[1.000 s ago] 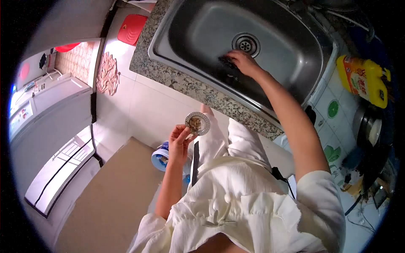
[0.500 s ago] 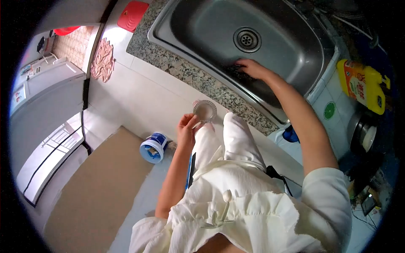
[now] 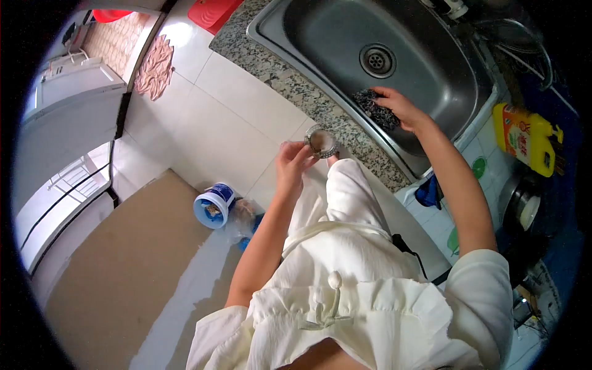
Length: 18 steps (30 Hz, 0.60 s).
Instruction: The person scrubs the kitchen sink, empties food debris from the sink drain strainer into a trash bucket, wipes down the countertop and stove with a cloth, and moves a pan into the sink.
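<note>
My left hand [image 3: 291, 165] pinches a small round sink strainer [image 3: 321, 142] by its edge, just off the counter's front. It has a silvery, dotted rim and a see-through middle. Bunched in the fingers of my right hand [image 3: 404, 112] is a dark, speckled cloth [image 3: 376, 112], at the near wall of the steel sink [image 3: 425, 83]. The round drain [image 3: 377, 60] lies beyond that hand, on the sink floor.
A speckled granite counter edge [image 3: 283, 74] runs along the sink's near side. At right stands a yellow jug [image 3: 524, 139]. On the floor are a white-and-blue bucket [image 3: 214, 205], a pink cloth [image 3: 155, 69] and a brown mat [image 3: 129, 259].
My right hand has lifted the dark cloth off the sink bottom toward the near rim. My left hand has moved the strainer right and up, and it is tilted more. The view has shifted.
</note>
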{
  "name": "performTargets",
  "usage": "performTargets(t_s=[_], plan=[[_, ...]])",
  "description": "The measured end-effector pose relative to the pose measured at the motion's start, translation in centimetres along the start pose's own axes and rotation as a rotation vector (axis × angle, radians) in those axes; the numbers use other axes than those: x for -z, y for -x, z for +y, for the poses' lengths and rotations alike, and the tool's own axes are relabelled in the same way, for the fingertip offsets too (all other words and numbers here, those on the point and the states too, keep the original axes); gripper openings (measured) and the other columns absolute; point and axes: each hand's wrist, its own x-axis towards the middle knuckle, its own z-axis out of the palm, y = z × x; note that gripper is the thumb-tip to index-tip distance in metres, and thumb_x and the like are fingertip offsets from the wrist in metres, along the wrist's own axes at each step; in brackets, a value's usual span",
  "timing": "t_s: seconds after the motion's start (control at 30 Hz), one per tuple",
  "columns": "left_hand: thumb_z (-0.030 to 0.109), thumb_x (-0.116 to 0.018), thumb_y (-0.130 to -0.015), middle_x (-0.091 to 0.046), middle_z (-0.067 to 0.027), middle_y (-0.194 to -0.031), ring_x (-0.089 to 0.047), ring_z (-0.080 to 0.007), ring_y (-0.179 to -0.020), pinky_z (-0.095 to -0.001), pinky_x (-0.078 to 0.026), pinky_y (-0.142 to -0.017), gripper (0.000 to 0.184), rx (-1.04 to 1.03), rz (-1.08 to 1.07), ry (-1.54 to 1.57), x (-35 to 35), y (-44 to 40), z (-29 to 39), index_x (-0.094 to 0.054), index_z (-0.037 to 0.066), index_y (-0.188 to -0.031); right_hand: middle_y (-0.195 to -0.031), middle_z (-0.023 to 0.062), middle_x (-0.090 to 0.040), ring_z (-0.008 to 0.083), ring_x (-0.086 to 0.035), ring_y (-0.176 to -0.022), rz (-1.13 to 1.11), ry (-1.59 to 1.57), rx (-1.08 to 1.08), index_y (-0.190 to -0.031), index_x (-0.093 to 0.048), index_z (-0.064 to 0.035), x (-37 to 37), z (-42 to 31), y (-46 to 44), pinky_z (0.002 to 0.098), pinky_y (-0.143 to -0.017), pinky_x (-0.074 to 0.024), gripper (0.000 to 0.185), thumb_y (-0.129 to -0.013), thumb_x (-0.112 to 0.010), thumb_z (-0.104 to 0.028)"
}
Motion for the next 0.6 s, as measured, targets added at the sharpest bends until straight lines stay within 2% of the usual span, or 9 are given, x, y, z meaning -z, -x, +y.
performTargets(t_s=[0.07,0.1,0.17,0.3,0.37,0.4,0.43,0.53,0.6], plan=[[0.007,-0.056,-0.082,-0.057,-0.01,-0.089,-0.059,-0.0195,-0.083,-0.0336,-0.052,-0.074,0.012,-0.012,-0.003,-0.003,0.1,-0.2,-0.3,-0.052,-0.002,-0.089,-0.107,0.0096,-0.058,0.0136,-0.059,-0.088,-0.041,-0.117,0.0,-0.121,-0.045,-0.0004,-0.7,-1.1,1.1,0.0257,-0.074,-0.0469,0.041,-0.082,-0.051,-0.01],[0.007,-0.056,-0.082,-0.057,-0.01,-0.089,-0.059,-0.0195,-0.083,-0.0336,-0.052,-0.074,0.012,-0.014,-0.004,0.004,0.1,-0.2,-0.4,-0.052,-0.002,-0.089,-0.107,0.0096,-0.058,0.0136,-0.059,-0.088,-0.04,-0.11,0.0,-0.121,-0.045,-0.0004,-0.9,-1.3,1.3,0.0257,-0.074,-0.0469,0.041,-0.082,-0.051,-0.01],[0.008,-0.058,-0.082,-0.058,-0.0051,-0.083,-0.057,-0.0125,-0.071,-0.0237,-0.049,-0.063,0.012,-0.02,0.003,-0.006,0.1,-0.1,-0.6,-0.054,0.002,-0.092,-0.099,0.0067,-0.059,0.0107,-0.059,-0.084,0.023,-0.029,0.06,-0.117,-0.046,0.003,-1.5,-1.6,1.7,0.0231,-0.072,-0.0479,0.034,-0.084,-0.047,-0.004],[0.008,-0.058,-0.082,-0.057,-0.0049,-0.082,-0.056,-0.0124,-0.07,-0.0236,-0.048,-0.063,0.011,-0.014,-0.014,0.027,-0.1,-0.1,-0.5,-0.054,0.001,-0.091,-0.096,0.0045,-0.06,0.0087,-0.057,-0.083,0.134,0.142,0.152,-0.113,-0.05,0.0033,-3.7,-2.3,3.0,0.0221,-0.072,-0.0455,0.031,-0.083,-0.048,-0.003],[0.007,-0.057,-0.082,-0.056,-0.0047,-0.08,-0.057,-0.0129,-0.072,-0.0251,-0.05,-0.065,0.01,-0.019,-0.036,0.03,-0.1,-0.2,-0.6,-0.053,0.001,-0.089,-0.095,0.0082,-0.062,0.0153,-0.059,-0.083,0.291,0.402,0.372,-0.109,-0.055,0.0016,-3.6,-0.4,2.3,0.0272,-0.073,-0.046,0.029,-0.081,-0.05,-0.004],[0.007,-0.057,-0.082,-0.056,-0.0047,-0.08,-0.057,-0.0129,-0.072,-0.0251,-0.05,-0.065,0.01,-0.021,-0.037,0.035,-0.2,-0.2,-0.7,-0.053,0.001,-0.089,-0.096,0.0103,-0.063,0.0184,-0.058,-0.086,0.226,0.248,0.313,-0.107,-0.056,0.0011,-5.1,-1.9,3.7,0.0298,-0.076,-0.0445,0.027,-0.081,-0.049,-0.002],[0.007,-0.057,-0.082,-0.056,-0.0048,-0.08,-0.057,-0.0134,-0.073,-0.0265,-0.051,-0.067,0.009,-0.021,-0.034,0.057,-0.3,-0.2,-0.6,-0.053,0.001,-0.088,-0.096,0.0103,-0.063,0.0184,-0.058,-0.086,0.226,0.252,0.315,-0.107,-0.056,0.0011,-5.8,-2.2,4.2,0.0298,-0.076,-0.0445,0.027,-0.081,-0.049,-0.002],[0.006,-0.055,-0.082,-0.057,-0.0076,-0.084,-0.058,-0.016,-0.077,-0.0298,-0.052,-0.071,0.01,-0.03,-0.041,0.076,-0.1,-0.6,-0.9,-0.052,-0.001,-0.089,-0.098,0.0146,-0.06,0.0276,-0.057,-0.09,0.36,0.545,0.56,-0.103,-0.057,-0.0019,-6.9,-1.9,4.6,0.0328,-0.078,-0.0435,0.025,-0.079,-0.049,-0.001],[0.005,-0.054,-0.083,-0.058,-0.0103,-0.088,-0.059,-0.018,-0.081,-0.0316,-0.052,-0.073,0.012,-0.037,-0.053,0.075,0.0,-0.6,-1.2,-0.052,-0.003,-0.091,-0.097,0.015,-0.059,0.0297,-0.056,-0.091,0.405,0.568,0.57,-0.102,-0.056,-0.0016,-8.2,-2.1,5.2,0.0337,-0.078,-0.0432,0.025,-0.078,-0.049,-0.001]])
